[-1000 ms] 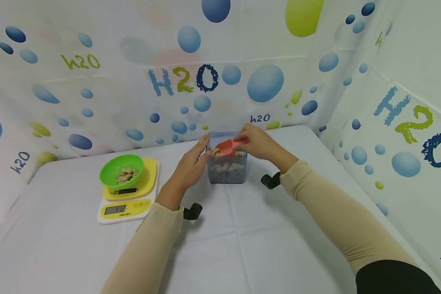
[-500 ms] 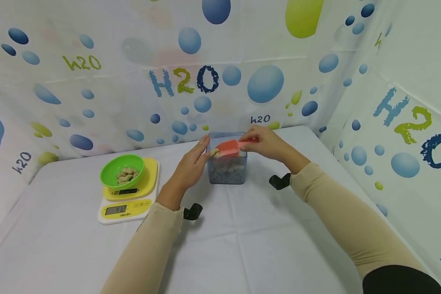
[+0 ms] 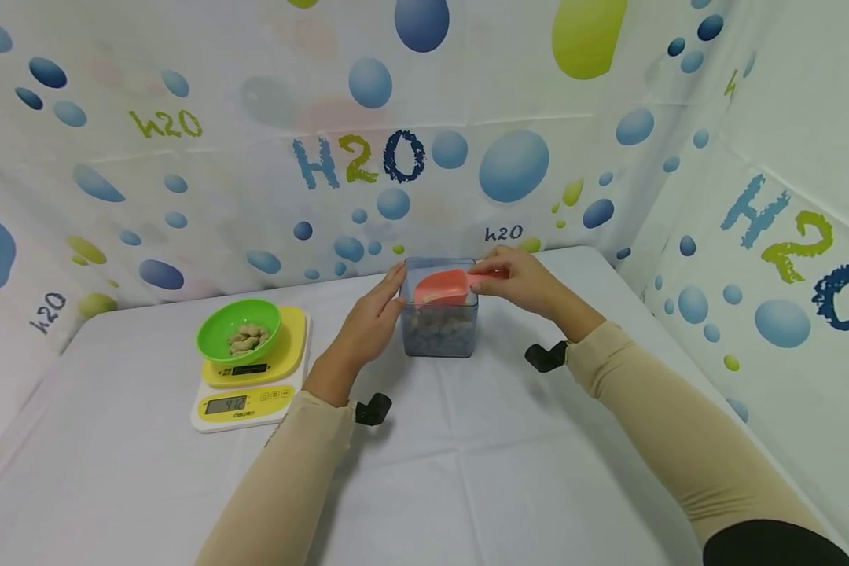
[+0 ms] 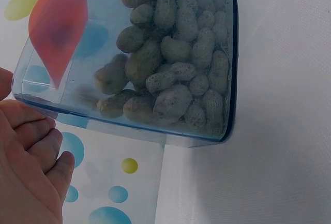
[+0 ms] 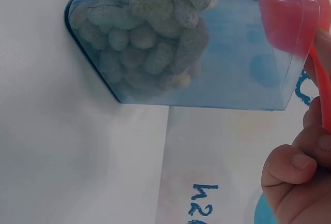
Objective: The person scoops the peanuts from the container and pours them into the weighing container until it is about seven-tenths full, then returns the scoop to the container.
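A clear blue-tinted container [image 3: 439,339] partly filled with unshelled peanuts [image 4: 173,61] stands near the back of the table. My left hand [image 3: 368,326] rests against its left side, fingers nearly straight along the wall near the rim. My right hand [image 3: 520,279] pinches the handle of a red scoop [image 3: 442,287] at the container's right rim. The scoop's bowl lies across the container's opening; through the wall in the left wrist view it shows apart from the peanut pile. In the right wrist view, curled fingers [image 5: 289,169] are beside the handle.
Left of the container, a yellow and white kitchen scale [image 3: 251,405] carries a green bowl [image 3: 208,342] with several peanuts [image 3: 248,338]. Its display is lit. A white cloth covers the table; a patterned curtain [image 3: 439,102] hangs close behind the container.
My right hand has drawn the scoop slightly right and levelled it over the opening. Peanuts seen at the scoop's mouth before no longer show there. My left hand stays at the container.
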Demonstrator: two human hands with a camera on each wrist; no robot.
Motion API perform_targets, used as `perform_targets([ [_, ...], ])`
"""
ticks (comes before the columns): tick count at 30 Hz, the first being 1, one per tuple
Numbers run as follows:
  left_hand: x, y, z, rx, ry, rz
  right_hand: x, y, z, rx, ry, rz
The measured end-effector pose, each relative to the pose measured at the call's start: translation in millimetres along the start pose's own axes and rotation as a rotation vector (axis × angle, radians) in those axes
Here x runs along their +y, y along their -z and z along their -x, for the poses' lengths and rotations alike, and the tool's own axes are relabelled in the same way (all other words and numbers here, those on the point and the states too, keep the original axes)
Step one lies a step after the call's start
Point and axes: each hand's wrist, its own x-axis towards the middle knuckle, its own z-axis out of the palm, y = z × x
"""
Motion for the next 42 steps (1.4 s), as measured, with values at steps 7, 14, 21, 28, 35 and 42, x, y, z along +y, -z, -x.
perform_targets([
  [7, -1.2, -2.4, 0.1, 0.000, 0.002, 0.001, -6.8, 3.2, 2.8, 0.000, 0.030, 0.166],
  [14, 1.0, -0.6, 0.8, 0.007, 0.009, -0.033, -49.0, 2.3, -8.1, -0.060, 0.238, 0.687],
  [21, -0.9, 0.6, -0.6, 0.012, 0.001, -0.053, -66.3, -18.8, -23.3, -0.085, 0.357, 0.788],
  [28, -2.2, -0.6, -1.4, -0.005, 0.009, -0.068, -55.6, -23.5, -22.7, -0.201, 0.268, 0.636],
  [35, -1.2, -0.1, -1.1, -0.002, -0.006, -0.072, -52.8, -16.6, -24.3, -0.215, 0.233, 0.532],
  [42, -0.5, -0.7, -2.0, -0.010, 0.017, -0.062, -53.1, -20.2, -22.1, -0.118, 0.367, 0.761],
])
